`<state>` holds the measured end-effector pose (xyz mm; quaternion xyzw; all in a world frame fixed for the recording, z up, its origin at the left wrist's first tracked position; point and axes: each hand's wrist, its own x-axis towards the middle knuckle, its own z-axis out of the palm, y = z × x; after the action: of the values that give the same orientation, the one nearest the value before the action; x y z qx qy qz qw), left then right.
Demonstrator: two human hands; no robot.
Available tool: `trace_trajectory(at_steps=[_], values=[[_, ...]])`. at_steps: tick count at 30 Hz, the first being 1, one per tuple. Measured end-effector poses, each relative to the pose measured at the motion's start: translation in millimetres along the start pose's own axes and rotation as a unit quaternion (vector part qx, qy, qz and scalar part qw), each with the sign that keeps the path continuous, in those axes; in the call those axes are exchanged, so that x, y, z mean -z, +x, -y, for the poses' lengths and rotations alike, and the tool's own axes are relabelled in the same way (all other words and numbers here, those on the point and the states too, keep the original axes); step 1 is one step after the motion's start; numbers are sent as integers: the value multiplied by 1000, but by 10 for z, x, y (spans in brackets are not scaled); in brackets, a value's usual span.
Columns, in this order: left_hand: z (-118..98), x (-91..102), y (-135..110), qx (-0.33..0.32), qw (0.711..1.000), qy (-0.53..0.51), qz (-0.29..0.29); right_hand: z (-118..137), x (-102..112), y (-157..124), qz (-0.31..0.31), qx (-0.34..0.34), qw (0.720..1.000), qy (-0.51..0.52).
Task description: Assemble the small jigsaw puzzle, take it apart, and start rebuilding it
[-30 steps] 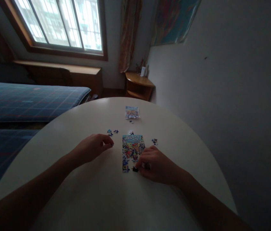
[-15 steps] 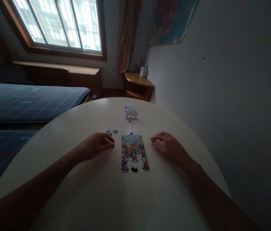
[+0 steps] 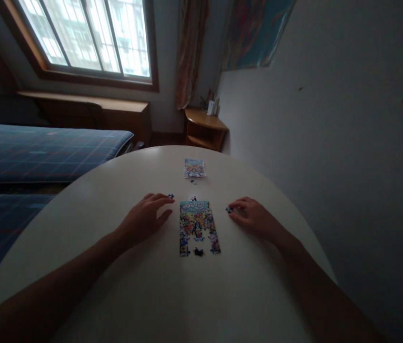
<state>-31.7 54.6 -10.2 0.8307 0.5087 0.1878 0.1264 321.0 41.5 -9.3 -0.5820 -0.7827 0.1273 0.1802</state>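
Observation:
A small colourful jigsaw puzzle [image 3: 197, 224], partly assembled, lies in the middle of the round white table [image 3: 158, 295]. My left hand [image 3: 146, 220] rests flat on the table just left of it, fingers stretched toward loose pieces [image 3: 170, 196]. My right hand [image 3: 253, 216] lies to the right of the puzzle, its fingertips pinched on a loose puzzle piece [image 3: 228, 209]. A dark loose piece [image 3: 198, 252] sits in the gap at the puzzle's near edge.
A small picture card [image 3: 194, 168] lies farther back on the table with a tiny piece beside it. A bed with a blue checked cover [image 3: 40, 147] stands to the left. A wooden corner shelf [image 3: 205, 127] and a white wall lie beyond.
My right hand left the puzzle's near right corner and moved out to the loose piece on the right. My left hand opened from a pinch and reached forward, flat on the table.

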Motion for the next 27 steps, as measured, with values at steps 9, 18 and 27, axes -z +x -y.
trace_trajectory(at_steps=[9, 18, 27], values=[[-143, -242, 154, -150, 984, 29, 92, 19, 22, -15, 27, 59, 998, 19], [-154, -209, 181, -155, 980, 41, 121, 112, -19, -14, 29, 69, 997, -8], [-182, -203, 191, -171, 976, 58, 119, 48, 11, -32, 41, 84, 995, 17]])
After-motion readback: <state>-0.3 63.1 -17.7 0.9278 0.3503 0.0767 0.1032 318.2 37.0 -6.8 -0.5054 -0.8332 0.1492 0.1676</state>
